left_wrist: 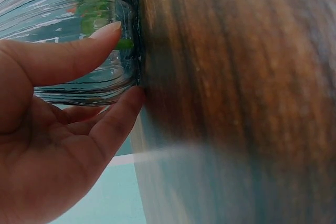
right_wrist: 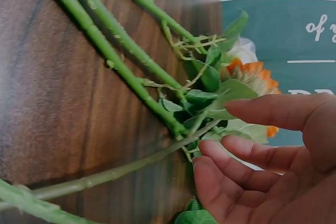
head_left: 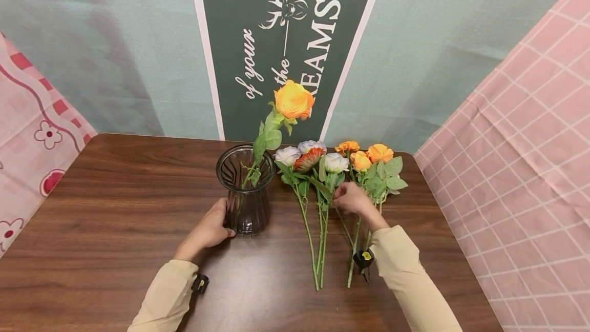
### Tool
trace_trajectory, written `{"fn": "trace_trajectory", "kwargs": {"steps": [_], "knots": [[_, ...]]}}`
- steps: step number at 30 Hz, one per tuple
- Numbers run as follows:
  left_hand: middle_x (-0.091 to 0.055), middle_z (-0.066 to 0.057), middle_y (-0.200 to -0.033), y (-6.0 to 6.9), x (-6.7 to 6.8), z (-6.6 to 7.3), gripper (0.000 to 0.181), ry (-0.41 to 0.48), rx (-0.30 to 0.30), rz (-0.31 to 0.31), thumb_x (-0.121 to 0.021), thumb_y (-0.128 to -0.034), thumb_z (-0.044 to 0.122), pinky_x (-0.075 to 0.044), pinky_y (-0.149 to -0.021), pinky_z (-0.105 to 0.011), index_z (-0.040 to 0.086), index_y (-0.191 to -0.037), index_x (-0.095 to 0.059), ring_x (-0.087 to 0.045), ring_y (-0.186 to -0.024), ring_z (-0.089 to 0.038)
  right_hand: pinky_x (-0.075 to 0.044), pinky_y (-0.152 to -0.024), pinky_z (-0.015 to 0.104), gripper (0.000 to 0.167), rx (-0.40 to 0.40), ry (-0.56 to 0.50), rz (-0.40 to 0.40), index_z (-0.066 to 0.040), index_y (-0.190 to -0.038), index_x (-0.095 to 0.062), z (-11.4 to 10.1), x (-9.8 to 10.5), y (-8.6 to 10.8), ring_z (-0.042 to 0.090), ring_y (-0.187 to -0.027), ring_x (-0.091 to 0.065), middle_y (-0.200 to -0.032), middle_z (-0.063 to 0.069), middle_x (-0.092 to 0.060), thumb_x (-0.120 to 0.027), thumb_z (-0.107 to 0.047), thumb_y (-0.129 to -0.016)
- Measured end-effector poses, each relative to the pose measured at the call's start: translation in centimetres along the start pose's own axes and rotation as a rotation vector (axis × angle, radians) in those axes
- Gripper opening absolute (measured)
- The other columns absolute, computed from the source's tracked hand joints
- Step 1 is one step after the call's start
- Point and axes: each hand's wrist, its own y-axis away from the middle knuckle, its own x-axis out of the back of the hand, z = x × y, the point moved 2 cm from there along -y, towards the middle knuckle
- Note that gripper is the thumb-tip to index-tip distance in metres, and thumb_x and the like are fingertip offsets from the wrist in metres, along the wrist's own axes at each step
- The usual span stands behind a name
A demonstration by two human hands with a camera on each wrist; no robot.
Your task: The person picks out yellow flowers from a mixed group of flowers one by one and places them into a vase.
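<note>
A dark see-through ribbed vase [head_left: 247,209] stands upright on the table, and one orange rose [head_left: 293,100] leans to the right inside it. Low on the vase's left side, my left hand [head_left: 211,224] holds it, thumb and fingers around the base; the left wrist view shows the thumb [left_wrist: 79,56] on the glass. My right hand [head_left: 354,200] is among the flowers lying to the right. In the right wrist view its thumb and fingers are bent and apart beside green leaves [right_wrist: 231,95], near an orange-red flower [right_wrist: 254,74] and a thin stem [right_wrist: 121,170].
White and pale lilac roses [head_left: 311,146] lie right of the vase with their stems toward me. Several orange flowers [head_left: 380,153] lie farther right. Behind the brown wooden table [head_left: 138,209] hangs a printed cloth [head_left: 295,40]; pink cloths [head_left: 521,132] flank the sides.
</note>
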Motion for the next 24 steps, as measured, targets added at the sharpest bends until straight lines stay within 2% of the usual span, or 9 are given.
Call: {"fn": "trace_trajectory", "kwargs": {"steps": [10, 24], "knots": [[-0.049, -0.019, -0.1, 0.0, 0.1, 0.0, 0.056, 0.006, 0.003, 0.002, -0.07, -0.0595, -0.007, -0.041, -0.086, -0.047, -0.006, -0.108, -0.042, -0.049, -0.098, -0.033, -0.052, -0.053, 0.033, 0.014, -0.037, 0.024, 0.015, 0.003, -0.085, -0.056, 0.9, -0.8, -0.6, 0.023, -0.062, -0.056, -0.08, 0.012, -0.054, -0.066, 0.001, -0.075], [-0.049, -0.017, -0.097, 0.1, 0.2, 0.2, 0.053, 0.006, -0.017, 0.006, -0.07, -0.0591, -0.007, -0.042, -0.083, -0.045, -0.005, -0.104, -0.043, -0.049, -0.095, -0.031, -0.053, -0.052, 0.036, 0.011, -0.067, -0.007, 0.013, 0.005, -0.083, -0.057, 1.3, -1.4, -0.7, 0.023, -0.056, -0.057, -0.074, 0.013, -0.054, -0.06, 0.01, -0.074]]}}
